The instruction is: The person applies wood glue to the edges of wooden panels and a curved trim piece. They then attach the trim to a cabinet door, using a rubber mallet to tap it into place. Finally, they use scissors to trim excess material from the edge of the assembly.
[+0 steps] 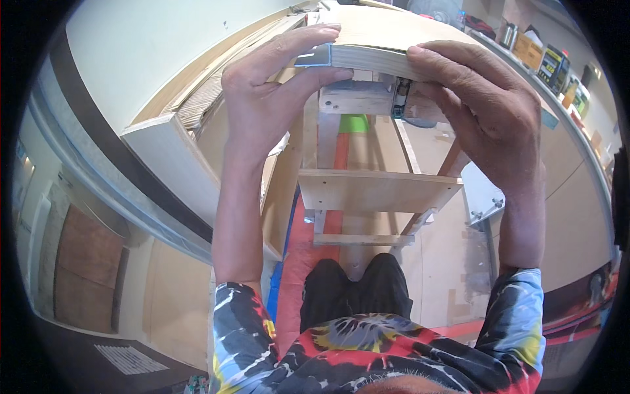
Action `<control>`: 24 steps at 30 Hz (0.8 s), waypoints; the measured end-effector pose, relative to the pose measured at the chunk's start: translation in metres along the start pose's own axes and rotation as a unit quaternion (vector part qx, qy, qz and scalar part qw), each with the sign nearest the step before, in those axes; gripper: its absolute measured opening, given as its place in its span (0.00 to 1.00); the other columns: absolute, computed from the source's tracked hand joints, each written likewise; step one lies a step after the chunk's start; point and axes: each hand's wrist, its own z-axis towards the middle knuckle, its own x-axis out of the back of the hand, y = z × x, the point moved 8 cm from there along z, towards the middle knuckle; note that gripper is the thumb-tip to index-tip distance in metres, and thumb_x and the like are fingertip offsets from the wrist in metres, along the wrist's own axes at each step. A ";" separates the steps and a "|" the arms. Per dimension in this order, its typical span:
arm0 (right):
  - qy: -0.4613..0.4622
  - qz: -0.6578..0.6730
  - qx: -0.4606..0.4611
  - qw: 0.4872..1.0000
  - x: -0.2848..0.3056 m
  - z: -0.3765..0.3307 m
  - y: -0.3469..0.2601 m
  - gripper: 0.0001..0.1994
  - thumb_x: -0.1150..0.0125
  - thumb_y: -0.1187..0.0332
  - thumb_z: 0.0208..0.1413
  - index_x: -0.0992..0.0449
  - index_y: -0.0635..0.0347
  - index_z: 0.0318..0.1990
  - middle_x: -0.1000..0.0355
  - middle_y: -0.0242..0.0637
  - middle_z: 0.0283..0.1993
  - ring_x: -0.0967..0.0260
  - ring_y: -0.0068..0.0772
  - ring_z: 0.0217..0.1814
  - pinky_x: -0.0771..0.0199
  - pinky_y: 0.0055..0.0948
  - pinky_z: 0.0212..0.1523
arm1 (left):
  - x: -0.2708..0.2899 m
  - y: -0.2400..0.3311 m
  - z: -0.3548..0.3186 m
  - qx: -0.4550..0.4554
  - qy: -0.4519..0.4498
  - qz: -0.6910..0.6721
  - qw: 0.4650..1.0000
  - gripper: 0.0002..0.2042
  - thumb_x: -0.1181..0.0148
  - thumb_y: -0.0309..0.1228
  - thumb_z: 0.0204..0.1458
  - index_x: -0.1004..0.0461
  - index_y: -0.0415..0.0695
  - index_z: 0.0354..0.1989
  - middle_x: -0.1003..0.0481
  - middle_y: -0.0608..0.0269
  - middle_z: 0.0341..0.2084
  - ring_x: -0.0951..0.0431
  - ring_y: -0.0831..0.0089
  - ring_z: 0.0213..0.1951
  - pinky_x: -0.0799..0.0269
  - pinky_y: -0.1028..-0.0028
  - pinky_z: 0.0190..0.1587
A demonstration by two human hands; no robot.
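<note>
A pale wooden board (387, 29) lies at the top of the view, its thick front edge facing me. My left hand (275, 79) grips the left end of that edge, fingers on top and thumb underneath. Between thumb and fingers shows a small flat piece with a bluish, shiny outline (315, 56); whether it is fixed to the board I cannot tell. My right hand (482, 98) is closed on the right part of the edge, its lower fingers partly hidden. Below the board, between the hands, sits a dark metal fitting (400, 97) against a wooden crosspiece (354, 98).
A wooden stand with a wide step-like board (380, 190) rises in front of my legs. At left, a long wooden box (174, 157) holds layered corrugated sheets (203, 108). Along the right runs a counter with bottles and a yellow-black can (551, 65). A red strip (295, 276) covers part of the floor.
</note>
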 end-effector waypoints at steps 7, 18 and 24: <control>-0.009 -0.009 -0.007 1.000 -0.002 0.001 0.003 0.19 0.32 0.80 0.50 0.18 0.58 0.51 0.22 0.41 0.46 0.20 0.36 0.45 0.15 0.31 0.42 | -0.002 -0.004 0.000 0.003 0.007 -0.025 1.000 0.20 0.28 0.15 0.41 0.19 0.39 0.46 0.19 0.54 0.45 0.19 0.67 0.50 0.21 0.69 0.55; -0.010 -0.033 -0.025 0.999 0.007 0.000 0.003 0.21 0.32 0.83 0.46 0.19 0.60 0.51 0.23 0.39 0.43 0.20 0.34 0.41 0.15 0.30 0.39 | -0.007 0.027 0.008 -0.089 -0.006 0.097 0.991 0.20 0.25 0.23 0.40 0.17 0.44 0.45 0.18 0.56 0.43 0.17 0.65 0.45 0.20 0.69 0.47; -0.009 -0.028 -0.037 0.999 0.009 -0.005 0.006 0.19 0.31 0.81 0.46 0.19 0.63 0.49 0.23 0.41 0.41 0.20 0.34 0.38 0.15 0.29 0.37 | -0.014 0.034 0.007 -0.120 -0.027 0.096 0.988 0.18 0.27 0.21 0.41 0.17 0.43 0.44 0.19 0.54 0.44 0.18 0.62 0.46 0.19 0.68 0.45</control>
